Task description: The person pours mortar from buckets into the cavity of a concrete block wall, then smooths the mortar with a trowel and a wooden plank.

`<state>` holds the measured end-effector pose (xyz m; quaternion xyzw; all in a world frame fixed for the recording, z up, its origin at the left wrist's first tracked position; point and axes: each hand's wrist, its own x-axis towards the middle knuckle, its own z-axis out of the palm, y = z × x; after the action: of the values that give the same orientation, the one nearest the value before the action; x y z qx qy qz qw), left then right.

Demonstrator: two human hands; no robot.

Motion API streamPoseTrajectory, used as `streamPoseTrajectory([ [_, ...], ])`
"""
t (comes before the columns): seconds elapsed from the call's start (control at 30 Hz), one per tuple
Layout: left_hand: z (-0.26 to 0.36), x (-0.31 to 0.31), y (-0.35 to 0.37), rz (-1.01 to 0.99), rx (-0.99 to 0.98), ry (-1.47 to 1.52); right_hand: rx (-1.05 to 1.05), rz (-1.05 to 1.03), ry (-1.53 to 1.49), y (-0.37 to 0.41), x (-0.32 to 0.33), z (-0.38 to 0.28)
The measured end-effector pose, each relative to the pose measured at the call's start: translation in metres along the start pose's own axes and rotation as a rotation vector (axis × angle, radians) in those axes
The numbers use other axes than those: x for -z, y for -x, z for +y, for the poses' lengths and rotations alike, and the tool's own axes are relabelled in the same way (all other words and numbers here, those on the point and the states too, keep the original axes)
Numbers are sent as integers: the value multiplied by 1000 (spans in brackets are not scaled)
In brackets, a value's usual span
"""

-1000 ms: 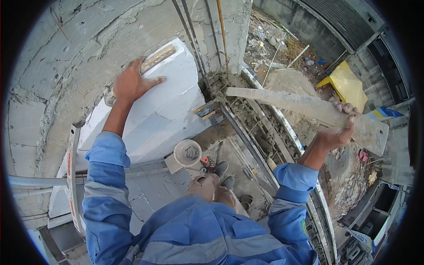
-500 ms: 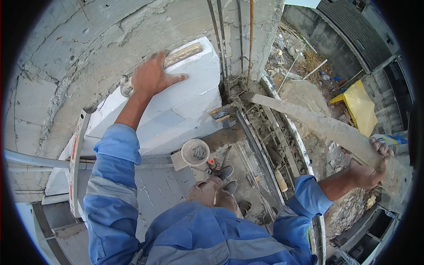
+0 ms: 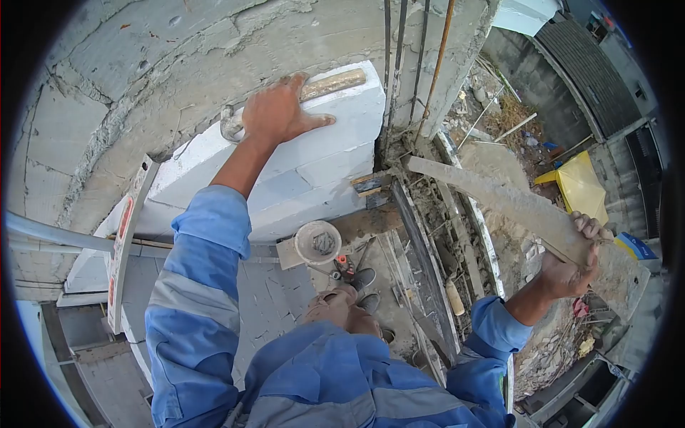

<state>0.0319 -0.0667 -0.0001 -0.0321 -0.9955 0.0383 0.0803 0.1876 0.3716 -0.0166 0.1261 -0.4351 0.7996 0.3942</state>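
My left hand (image 3: 275,114) lies on top of the white block wall (image 3: 314,164), thumb apart from the fingers. It rests over a tool with a wooden handle (image 3: 334,84); the middle of the tool is hidden under the hand, so whether the fingers grip it is unclear. My right hand (image 3: 573,262) is wrapped round a long, mortar-stained board (image 3: 492,189). The board's far end is by the rough concrete channel (image 3: 439,203) beside the wall, and its near end widens past my hand.
A bucket (image 3: 318,243) of grey material stands below the wall. Thin steel rods (image 3: 421,64) rise at the wall's end. A spirit level (image 3: 128,242) leans at the left. Rubble ground and a yellow cover (image 3: 581,187) lie far below at right.
The view has shifted, so the wall and my left hand appear further right. My right hand and the board's near end have come inward, closer to my body.
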Motion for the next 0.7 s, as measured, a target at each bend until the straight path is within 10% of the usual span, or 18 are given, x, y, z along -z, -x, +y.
streamPoseTrajectory([
  [0.23, 4, 5, -1, -65, 48, -22, -36, 43, 38, -65, 18, 17],
  [0.5, 0, -1, -4, -25, -21, -9, 155, -239, -22, -19, 38, -147],
  [0.7, 4, 7, -1, -37, 35, 8, 209, -263, -33, -46, -6, -151],
])
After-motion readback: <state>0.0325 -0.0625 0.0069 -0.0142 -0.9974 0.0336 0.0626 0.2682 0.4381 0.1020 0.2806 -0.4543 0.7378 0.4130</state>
